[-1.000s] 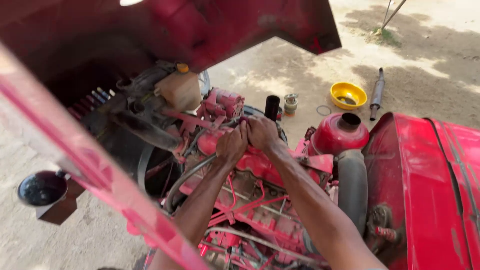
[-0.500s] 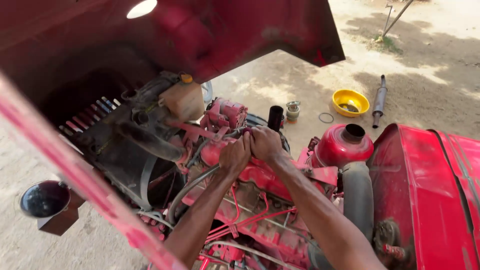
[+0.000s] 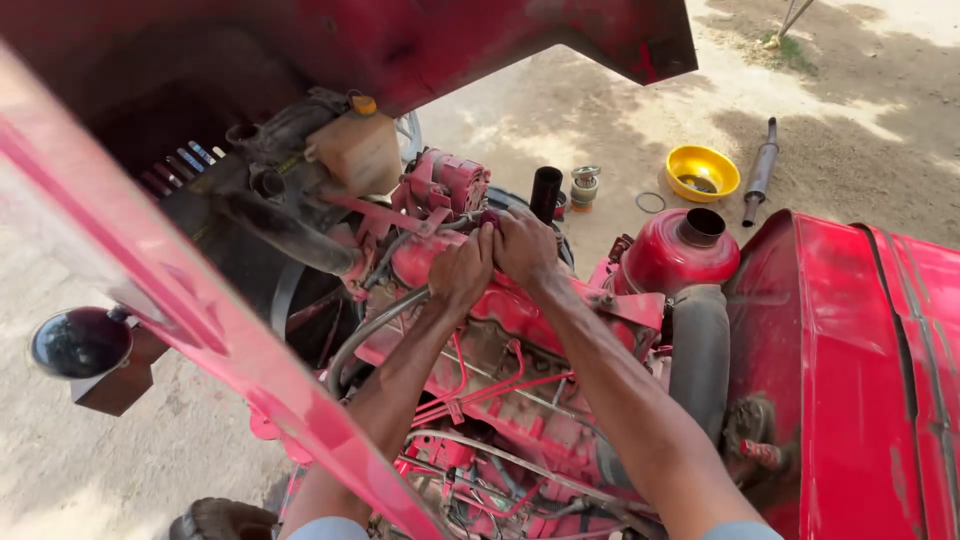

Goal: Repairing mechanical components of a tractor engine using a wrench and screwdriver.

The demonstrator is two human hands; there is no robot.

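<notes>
Gripping red engine top (image 3: 520, 300): left hand (image 3: 462, 272), right hand (image 3: 524, 246).

Yellow bowl (image 3: 702, 172), grey exhaust pipe (image 3: 760, 172) and small metal ring (image 3: 650, 202) on sandy ground (image 3: 600, 110).

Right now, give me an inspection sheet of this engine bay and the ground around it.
Surface: red engine block, hood raised.
Job's things: left hand and right hand pressed together on a fitting atop the engine; the fitting itself is hidden.
Clutter: yellow bowl, grey pipe, ring, small filter part on the dirt.
Grippers: both hands closed, contents unclear.
Cables: red fuel lines, grey hose.
Surroundings: sandy ground, coolant tank, round headlamp.
</notes>
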